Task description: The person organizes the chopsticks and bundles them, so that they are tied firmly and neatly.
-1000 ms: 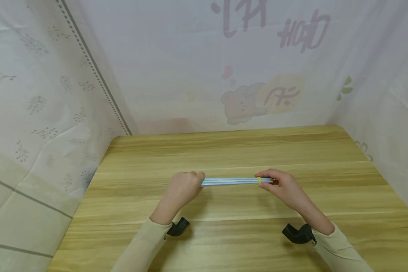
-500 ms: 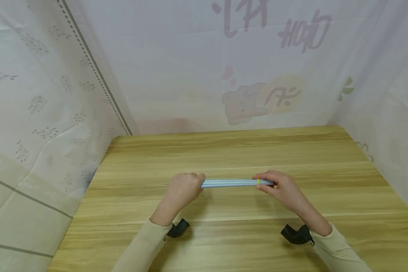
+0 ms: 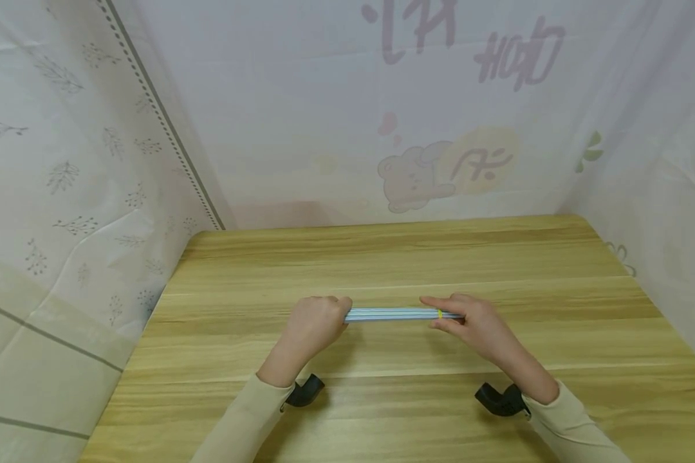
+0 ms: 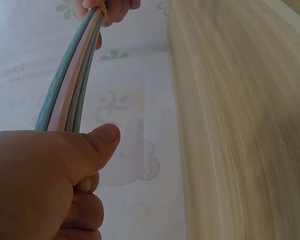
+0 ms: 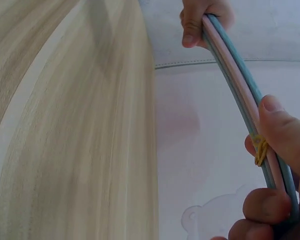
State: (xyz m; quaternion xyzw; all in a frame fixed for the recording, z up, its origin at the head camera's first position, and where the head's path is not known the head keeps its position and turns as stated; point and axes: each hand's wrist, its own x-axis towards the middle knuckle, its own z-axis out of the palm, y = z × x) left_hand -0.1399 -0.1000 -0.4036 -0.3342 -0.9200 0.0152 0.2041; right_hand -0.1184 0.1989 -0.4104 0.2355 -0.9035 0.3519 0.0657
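A bundle of long, slim pastel chopsticks, teal and pink in the wrist views, is held level above the wooden table. My left hand grips one end in a fist, its thumb lying along the bundle in the left wrist view. At the other end, a yellow rubber band circles the chopsticks. My right hand holds that end, thumb and index finger reaching past the band on either side. In the right wrist view its other fingers curl around the chopsticks below the band. Both tips are hidden inside my hands.
The wood-grain table extends beneath both hands. Printed cloth hangs behind it and along both sides. Black curved pieces stick out from both wrists by the sleeves.
My right hand has shifted slightly left, its thumb and index finger extending farther past the rubber band. The bundle has lowered a little. My left hand keeps its grip.
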